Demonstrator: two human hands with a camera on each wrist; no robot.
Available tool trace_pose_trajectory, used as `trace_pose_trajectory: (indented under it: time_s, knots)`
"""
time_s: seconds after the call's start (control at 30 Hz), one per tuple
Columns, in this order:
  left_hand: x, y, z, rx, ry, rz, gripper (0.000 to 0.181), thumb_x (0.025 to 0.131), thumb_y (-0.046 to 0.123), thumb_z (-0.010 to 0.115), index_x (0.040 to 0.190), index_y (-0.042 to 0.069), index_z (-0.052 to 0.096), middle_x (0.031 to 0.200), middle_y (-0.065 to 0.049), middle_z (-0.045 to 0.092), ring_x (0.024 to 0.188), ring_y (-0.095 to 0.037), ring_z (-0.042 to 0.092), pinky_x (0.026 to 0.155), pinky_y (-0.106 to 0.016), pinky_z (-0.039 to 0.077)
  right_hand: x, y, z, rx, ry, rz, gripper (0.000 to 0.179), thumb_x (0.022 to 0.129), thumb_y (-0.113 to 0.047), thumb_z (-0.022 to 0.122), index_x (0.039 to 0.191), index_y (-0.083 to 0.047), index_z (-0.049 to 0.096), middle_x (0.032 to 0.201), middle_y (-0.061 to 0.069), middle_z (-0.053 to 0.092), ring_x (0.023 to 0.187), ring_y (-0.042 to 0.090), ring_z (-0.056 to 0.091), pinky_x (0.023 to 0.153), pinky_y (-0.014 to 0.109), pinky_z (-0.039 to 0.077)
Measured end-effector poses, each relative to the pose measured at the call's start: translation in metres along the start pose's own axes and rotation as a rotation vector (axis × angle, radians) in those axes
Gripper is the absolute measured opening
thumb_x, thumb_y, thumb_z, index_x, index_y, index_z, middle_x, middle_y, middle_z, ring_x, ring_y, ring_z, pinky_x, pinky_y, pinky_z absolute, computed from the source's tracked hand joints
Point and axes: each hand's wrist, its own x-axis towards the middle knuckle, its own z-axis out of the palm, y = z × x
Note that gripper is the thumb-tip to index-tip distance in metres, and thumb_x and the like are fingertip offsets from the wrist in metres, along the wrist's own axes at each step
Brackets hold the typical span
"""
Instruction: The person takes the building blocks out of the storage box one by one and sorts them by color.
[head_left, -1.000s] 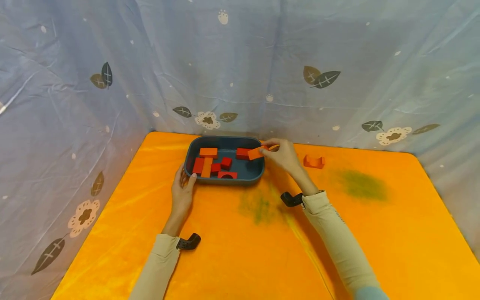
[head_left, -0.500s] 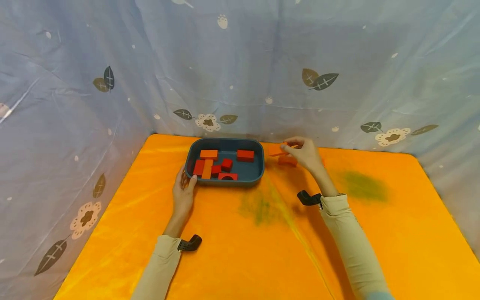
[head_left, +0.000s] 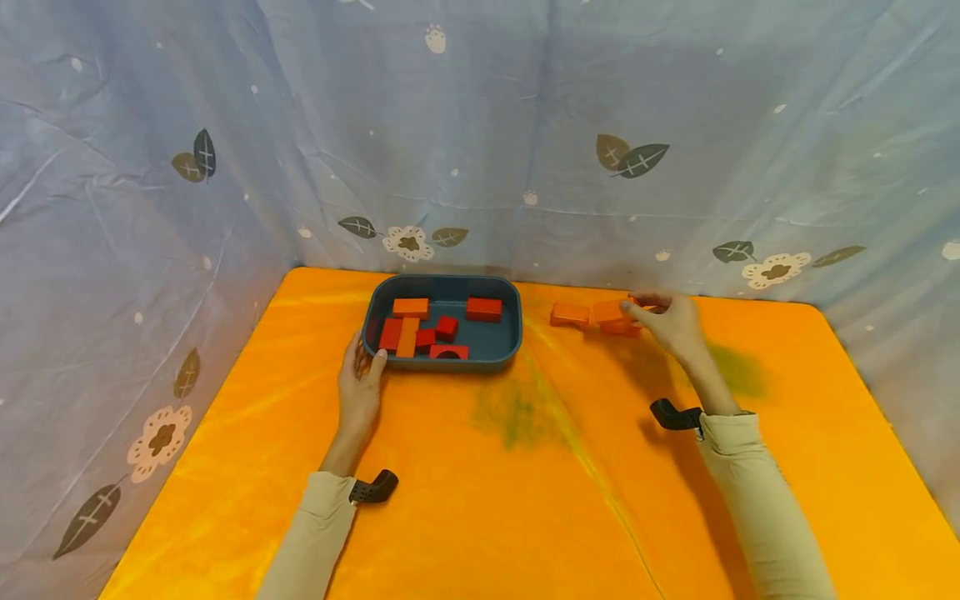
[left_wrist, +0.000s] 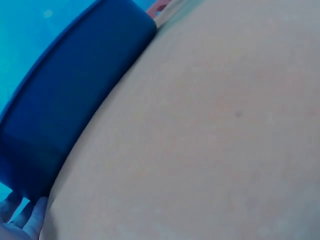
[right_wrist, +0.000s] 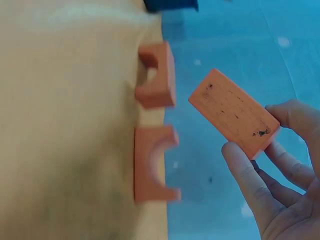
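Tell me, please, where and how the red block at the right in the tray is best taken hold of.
Probably pinch the red block by its two short ends, from above: bare floor of the tray shows beside both, while the back wall seems close behind its long side.

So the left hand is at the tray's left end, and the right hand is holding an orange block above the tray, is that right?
Not quite: the orange block isn't above the tray. The head view shows the right hand holding it off to the tray's right. The left hand is indeed at the tray's left end.
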Motion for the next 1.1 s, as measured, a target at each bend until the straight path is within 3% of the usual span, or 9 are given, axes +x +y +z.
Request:
trace_pose_trajectory:
  time_s: [0.1,0.33,0.43,0.6,0.67,0.83,0.9,1.1]
  knots:
    - [-0.001,0.003,-0.001,0.0,0.005,0.009,0.062,0.101,0.013,0.053,0.154,-0.002,0.023,0.153,-0.023,0.033,0.14,-0.033,0.032,0.117,-0.041,0.026,-0.002,0.006,-0.011,0.029,0.018,0.018,0.046,0.091,-0.027,0.071,0.118,0.01,0.064,0.104,0.021,0.07,0.066,-0.003,0.066,0.063,0.014,0.054]
    - [-0.002,0.004,-0.002,-0.011,0.016,-0.008,0.063,0.101,0.013,0.055,0.154,0.0,0.024,0.153,-0.021,0.033,0.14,-0.032,0.032,0.117,-0.041,0.027,0.0,0.019,-0.027,0.198,0.066,0.045,0.043,0.09,-0.015,0.071,0.116,0.018,0.061,0.084,-0.017,0.066,0.067,0.001,0.068,0.062,0.018,0.057]
    - [-0.002,0.003,-0.002,-0.01,0.015,-0.009,0.063,0.101,0.013,0.055,0.154,0.001,0.025,0.153,-0.021,0.034,0.14,-0.032,0.032,0.117,-0.041,0.027,-0.003,0.022,-0.036,0.233,0.08,0.069,0.042,0.09,-0.012,0.071,0.115,0.02,0.059,0.081,-0.018,0.067,0.064,0.002,0.069,0.061,0.017,0.056]
    - [-0.002,0.003,-0.002,-0.013,0.015,-0.012,0.063,0.101,0.015,0.056,0.154,0.002,0.025,0.153,-0.02,0.034,0.14,-0.031,0.033,0.116,-0.041,0.029,-0.007,0.027,-0.049,0.283,0.09,0.114,0.043,0.089,-0.009,0.071,0.115,0.022,0.057,0.08,-0.008,0.072,0.06,0.006,0.069,0.059,0.02,0.057]
    - [-0.002,0.003,-0.002,-0.016,0.014,-0.015,0.063,0.101,0.015,0.056,0.155,0.003,0.025,0.154,-0.02,0.033,0.14,-0.031,0.033,0.116,-0.042,0.03,-0.008,0.035,-0.055,0.274,0.095,0.152,0.042,0.089,-0.013,0.073,0.115,0.017,0.06,0.078,-0.009,0.072,0.062,0.008,0.07,0.06,0.021,0.057]
    - [-0.002,0.003,-0.002,-0.011,0.007,-0.015,0.063,0.101,0.015,0.055,0.155,0.002,0.024,0.154,-0.02,0.033,0.14,-0.031,0.033,0.115,-0.042,0.03,-0.009,0.056,-0.064,0.288,0.085,0.26,0.014,0.087,-0.018,0.076,0.096,-0.008,0.071,0.072,-0.016,0.07,0.063,0.01,0.07,0.062,0.025,0.058]
    - [-0.002,0.003,-0.002,-0.011,0.005,-0.013,0.063,0.101,0.015,0.055,0.154,0.002,0.024,0.153,-0.02,0.033,0.14,-0.031,0.033,0.115,-0.043,0.03,-0.01,0.063,-0.065,0.359,0.083,0.287,0.005,0.086,-0.012,0.076,0.088,-0.015,0.072,0.073,-0.012,0.071,0.062,0.011,0.07,0.062,0.027,0.059]
    - [-0.002,0.003,-0.002,-0.016,0.001,-0.014,0.063,0.101,0.014,0.055,0.155,0.001,0.024,0.154,-0.02,0.033,0.14,-0.032,0.032,0.115,-0.044,0.029,-0.01,0.079,-0.064,0.435,0.09,0.307,0.015,0.085,-0.011,0.077,0.079,-0.024,0.074,0.078,-0.005,0.071,0.064,0.008,0.069,0.064,0.026,0.059]
